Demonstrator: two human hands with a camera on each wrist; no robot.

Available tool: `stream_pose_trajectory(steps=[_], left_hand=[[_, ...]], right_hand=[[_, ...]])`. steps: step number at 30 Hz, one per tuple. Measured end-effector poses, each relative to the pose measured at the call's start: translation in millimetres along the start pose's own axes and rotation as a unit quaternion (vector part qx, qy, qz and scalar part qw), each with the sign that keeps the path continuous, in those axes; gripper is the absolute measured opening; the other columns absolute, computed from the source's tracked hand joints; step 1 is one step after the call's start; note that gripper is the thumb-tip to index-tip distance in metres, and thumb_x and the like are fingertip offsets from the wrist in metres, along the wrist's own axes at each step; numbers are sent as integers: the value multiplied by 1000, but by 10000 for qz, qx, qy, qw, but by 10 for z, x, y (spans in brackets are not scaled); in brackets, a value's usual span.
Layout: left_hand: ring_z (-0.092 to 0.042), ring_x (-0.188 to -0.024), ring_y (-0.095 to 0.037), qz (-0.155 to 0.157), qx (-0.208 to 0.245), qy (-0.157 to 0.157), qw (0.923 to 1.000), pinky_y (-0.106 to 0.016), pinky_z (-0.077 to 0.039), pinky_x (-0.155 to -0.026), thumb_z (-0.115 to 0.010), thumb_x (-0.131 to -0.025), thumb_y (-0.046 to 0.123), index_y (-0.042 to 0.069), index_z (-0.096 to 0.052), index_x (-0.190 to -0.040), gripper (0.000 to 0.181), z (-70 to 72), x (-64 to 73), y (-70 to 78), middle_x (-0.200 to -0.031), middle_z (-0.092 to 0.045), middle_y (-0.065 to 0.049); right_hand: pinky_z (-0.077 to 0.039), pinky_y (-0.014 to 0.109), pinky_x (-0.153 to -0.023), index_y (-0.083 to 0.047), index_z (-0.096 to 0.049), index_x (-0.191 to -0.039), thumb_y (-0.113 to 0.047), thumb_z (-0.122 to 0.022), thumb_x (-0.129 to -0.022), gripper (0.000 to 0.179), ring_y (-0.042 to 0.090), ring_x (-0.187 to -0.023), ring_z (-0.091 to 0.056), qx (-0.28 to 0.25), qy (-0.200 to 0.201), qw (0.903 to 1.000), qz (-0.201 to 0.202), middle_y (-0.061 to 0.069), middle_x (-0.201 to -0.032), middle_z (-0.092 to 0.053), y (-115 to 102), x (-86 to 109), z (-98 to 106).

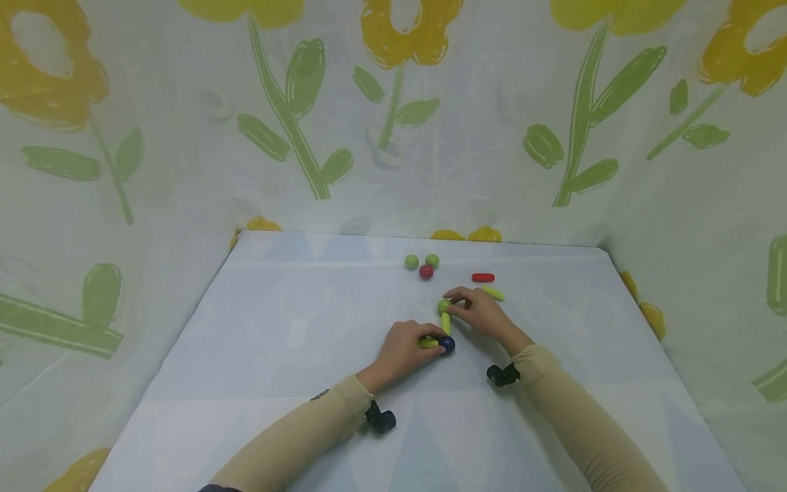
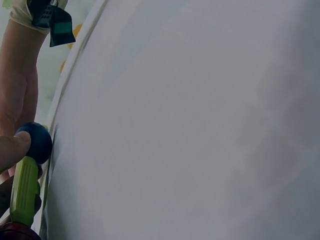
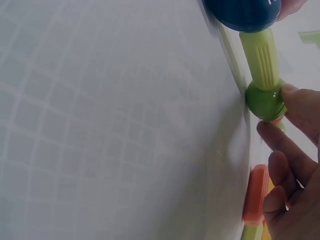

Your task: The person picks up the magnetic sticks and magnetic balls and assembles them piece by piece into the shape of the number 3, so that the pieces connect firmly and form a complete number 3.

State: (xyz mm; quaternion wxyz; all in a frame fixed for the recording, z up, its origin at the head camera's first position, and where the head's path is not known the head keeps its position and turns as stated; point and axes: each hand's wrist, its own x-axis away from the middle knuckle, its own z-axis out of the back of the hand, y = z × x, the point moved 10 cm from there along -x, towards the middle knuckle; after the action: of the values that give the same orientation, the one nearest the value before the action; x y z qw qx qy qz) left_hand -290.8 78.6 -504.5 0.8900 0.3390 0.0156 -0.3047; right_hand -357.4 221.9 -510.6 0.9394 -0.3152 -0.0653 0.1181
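My left hand (image 1: 402,348) pinches a dark blue ball (image 1: 447,344) between thumb and fingers. From this ball a yellow-green rod (image 1: 428,343) points left under the hand; a dark red ball (image 2: 17,233) shows at its other end in the left wrist view. A second yellow-green rod (image 1: 445,324) runs from the blue ball away from me to a green ball (image 3: 264,102). My right hand (image 1: 482,314) holds that green ball between thumb and index finger, its other fingers curled loosely. The joined pieces lie at the table's middle.
Beyond the hands, two green balls (image 1: 411,261) and a red ball (image 1: 426,272) sit close together. A red rod (image 1: 483,277) and a yellow-green rod (image 1: 493,293) lie by the right hand. The pale tabletop (image 1: 295,294) meets flowered cloth at the back.
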Motion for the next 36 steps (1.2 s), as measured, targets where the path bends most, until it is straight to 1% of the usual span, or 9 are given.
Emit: stream_pose_trajectory(steps=[4,8,12,16,22,27,31,33,36], left_hand=[[-53,-74,-4,-23,8,25,10000,-23,-39,-70,-79,-89,36,27,-78,-113,25,6,13,10,-96,-74,10],[-54,-72,-5,-79,63,90,9999,-23,-39,-68,-81,-88,34,26,-78,-111,24,22,26,30,-94,-75,9],[-55,-74,-5,-77,101,113,9999,-23,-40,-69,-81,-88,32,25,-79,-110,23,28,25,29,-95,-75,9],[-55,-74,-5,-90,98,107,9999,-22,-40,-69,-81,-88,32,25,-79,-110,23,20,15,19,-96,-75,10],[-55,-75,-4,-58,56,58,10000,-21,-40,-70,-81,-88,34,26,-78,-111,24,6,4,6,-98,-75,10],[-56,-76,-4,-42,18,39,10000,-22,-40,-71,-80,-89,35,26,-78,-112,25,-1,-3,1,-99,-75,10],[-56,-76,-4,-79,-15,68,9999,-22,-40,-71,-80,-89,34,26,-78,-111,24,5,-7,9,-98,-75,11],[-56,-76,-4,-105,-23,81,9999,-22,-40,-71,-80,-89,34,26,-78,-111,24,9,-5,17,-98,-75,11],[-55,-75,-4,-118,6,99,9999,-22,-40,-70,-80,-89,33,26,-78,-111,24,18,-2,27,-97,-75,10]], right_hand=[[-52,37,-81,-15,-68,-128,-27,-69,-98,32,22,-95,-61,-30,134,9999,-76,7,-117,-71,45,16,44],[-53,41,-86,-12,-68,-127,-22,-68,-99,30,24,-99,-63,-53,451,9989,-124,7,-116,-71,105,37,150],[-52,43,-86,-11,-69,-126,-22,-68,-99,29,26,-99,-60,49,843,9961,-272,8,-115,-69,163,50,279],[-49,43,-85,-11,-70,-125,-29,-70,-98,32,29,-99,-55,222,1076,9928,-477,11,-117,-66,213,48,354],[-49,45,-87,-9,-72,-123,-32,-71,-97,35,30,-99,-54,487,1039,9914,-629,13,-110,-66,244,43,359],[-48,47,-90,-9,-72,-122,-32,-70,-98,34,31,-99,-55,593,957,9909,-731,12,-102,-68,274,30,336],[-48,48,-92,-10,-73,-122,-33,-69,-99,33,30,-99,-56,688,876,9909,-760,11,-101,-68,293,18,318],[-48,47,-91,-11,-72,-123,-34,-68,-99,34,30,-97,-56,683,813,9911,-808,11,-101,-68,306,14,308],[-50,44,-85,-12,-71,-127,-35,-66,-100,35,28,-94,-57,695,673,9913,-897,10,-100,-67,331,11,282]])
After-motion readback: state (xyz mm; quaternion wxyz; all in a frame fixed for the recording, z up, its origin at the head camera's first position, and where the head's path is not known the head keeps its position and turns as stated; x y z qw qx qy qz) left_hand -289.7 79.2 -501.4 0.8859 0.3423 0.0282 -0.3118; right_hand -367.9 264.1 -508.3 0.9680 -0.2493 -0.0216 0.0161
